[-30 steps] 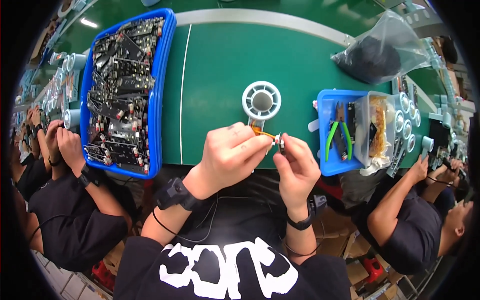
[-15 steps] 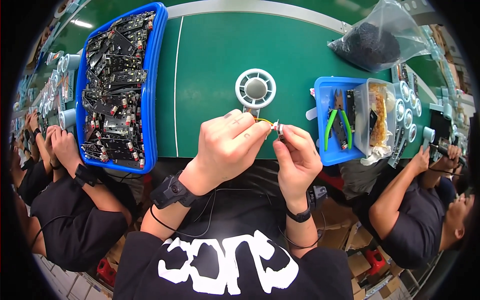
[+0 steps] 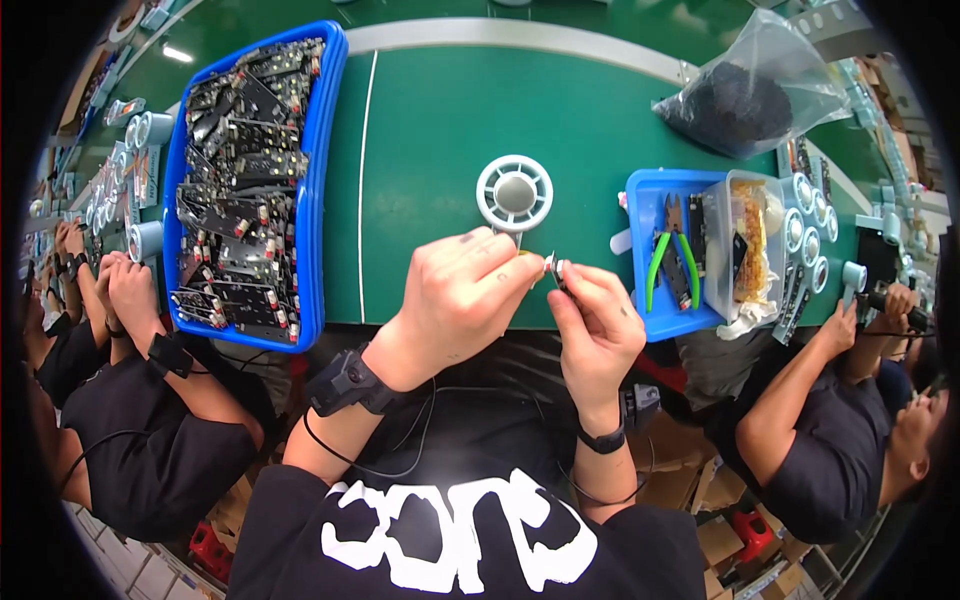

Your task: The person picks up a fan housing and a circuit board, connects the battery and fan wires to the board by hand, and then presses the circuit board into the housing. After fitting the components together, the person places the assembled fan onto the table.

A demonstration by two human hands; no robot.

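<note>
A pale blue round fan (image 3: 515,195) with a grey hub lies on the green table, just beyond my hands. My left hand (image 3: 460,305) is closed in a pinch at the end of thin wires that come from the fan side; its fingers hide most of them. Fingertip to fingertip with it, my right hand (image 3: 600,325) grips a small dark circuit board (image 3: 561,273) with a pale part at its end. The board is tilted, and the pinching fingers cover much of it. Whether the wire end is seated in the board cannot be made out.
On the left stands a blue tray (image 3: 331,180) full of dark circuit boards. A smaller blue bin (image 3: 650,185) at right holds green-handled pliers (image 3: 655,272), beside a clear plastic box (image 3: 712,300). A clear bag (image 3: 745,100) of black material lies beyond. Co-workers sit on both sides.
The table and everything on it sit slightly lower in the picture. The yellow wire between my hands is now mostly hidden. Both hands keep their pinch, fingertips close together.
</note>
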